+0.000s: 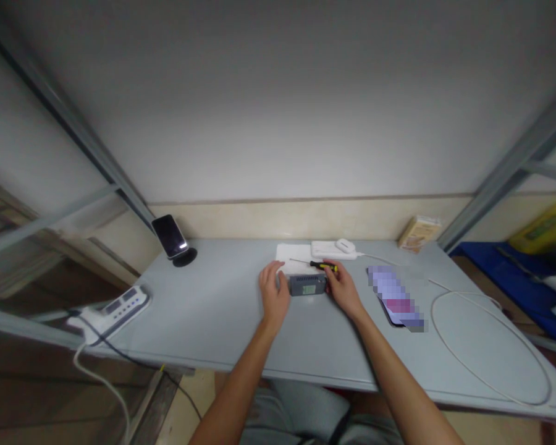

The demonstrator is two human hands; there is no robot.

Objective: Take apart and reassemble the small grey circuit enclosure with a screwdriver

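A small dark grey box (pixel 308 284) with a pale label on its front lies in the middle of the grey table (pixel 213 315). My left hand (pixel 273 293) touches the box's left end, and my right hand (pixel 343 290) grips its right end. Just behind the box lies a screwdriver (pixel 322 266) with a black and yellow handle, its thin shaft pointing left over a white sheet (pixel 290 254). Neither hand touches the screwdriver.
A phone on a round stand (pixel 172 240) is at the back left. A white power strip (pixel 115 308) sits at the left edge. A flat white device (pixel 333 248) with a looping white cable (pixel 491 346), a phone (pixel 396 296) and a small carton (pixel 417 233) are on the right.
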